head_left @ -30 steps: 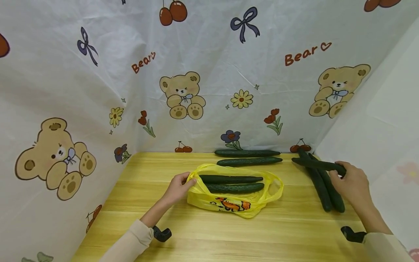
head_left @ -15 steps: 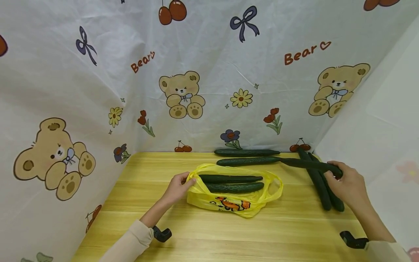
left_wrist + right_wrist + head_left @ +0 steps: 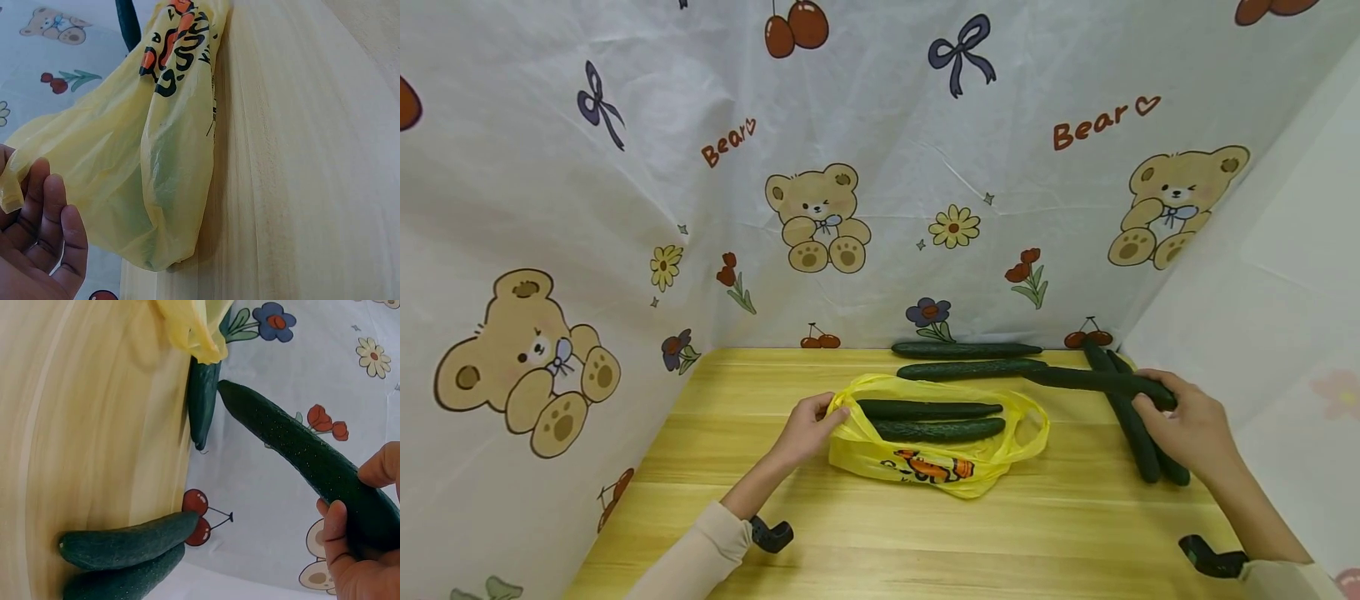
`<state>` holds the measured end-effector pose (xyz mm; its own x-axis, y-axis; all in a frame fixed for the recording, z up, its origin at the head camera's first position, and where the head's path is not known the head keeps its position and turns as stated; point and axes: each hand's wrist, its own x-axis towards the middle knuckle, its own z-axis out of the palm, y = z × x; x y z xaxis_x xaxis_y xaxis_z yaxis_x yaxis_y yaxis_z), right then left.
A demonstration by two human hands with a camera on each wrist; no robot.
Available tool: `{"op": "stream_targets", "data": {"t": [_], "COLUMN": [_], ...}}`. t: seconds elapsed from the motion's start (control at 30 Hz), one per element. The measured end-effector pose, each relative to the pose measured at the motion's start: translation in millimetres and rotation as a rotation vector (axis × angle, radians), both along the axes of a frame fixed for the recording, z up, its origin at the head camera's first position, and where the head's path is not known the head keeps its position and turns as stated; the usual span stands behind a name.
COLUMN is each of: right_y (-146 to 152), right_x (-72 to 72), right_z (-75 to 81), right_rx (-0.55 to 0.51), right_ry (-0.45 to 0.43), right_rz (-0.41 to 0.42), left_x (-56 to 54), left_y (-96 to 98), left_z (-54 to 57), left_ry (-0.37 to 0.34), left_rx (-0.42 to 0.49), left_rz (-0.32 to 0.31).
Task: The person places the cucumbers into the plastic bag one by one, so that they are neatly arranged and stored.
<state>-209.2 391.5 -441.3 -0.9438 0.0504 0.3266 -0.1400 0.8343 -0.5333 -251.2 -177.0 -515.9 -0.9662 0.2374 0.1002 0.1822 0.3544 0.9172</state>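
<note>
Two cucumbers (image 3: 936, 431) sit inside the yellow plastic bag (image 3: 868, 462), left hand (image 3: 807, 429) pinching it at nine o'clock; right hand (image 3: 1193, 421), three o'clock, grips another cucumber (image 3: 1090, 380)!

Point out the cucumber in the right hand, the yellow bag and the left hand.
Held cucumber (image 3: 296, 445): right wrist view, mid-length on its bare side.
Yellow bag (image 3: 925, 469): head view, on its printed front wall.
Left hand (image 3: 806, 429): head view, middle of the hand.
</note>
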Motion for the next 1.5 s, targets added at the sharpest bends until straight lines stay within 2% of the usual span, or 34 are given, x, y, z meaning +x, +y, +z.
{"op": "stream_targets", "data": {"t": [0.17,0.43,1.17,1.33,1.5], "right_y": [-7.5,-19.7,-52.9,-62.6,-73.7], "right_x": [3.4,8.4,11.6,9.7,4.5], "right_z": [6.1,12.6,19.7,18.5,10.3], "right_rx": [-0.012,-0.049,-0.125,-0.145,-0.144], "right_ry": [-0.005,0.053,-0.027,-0.088,-0.12], "right_rz": [0.034,0.082,0.262,0.303,0.322], "left_x": [-0.3,0.4,1.3,1.9,1.8], "left_y": [0.3,1.2,3.0,2.9,4.1], "left_z": [-1.5,-1.9,2.3,2.7,3.4], "left_ry": [-0.005,-0.013,0.002,0.012,0.021], "left_rx": [0.002,0.014,0.034,0.044,0.066], "left_rz": [-0.001,0.005,0.045,0.049,0.041]}}
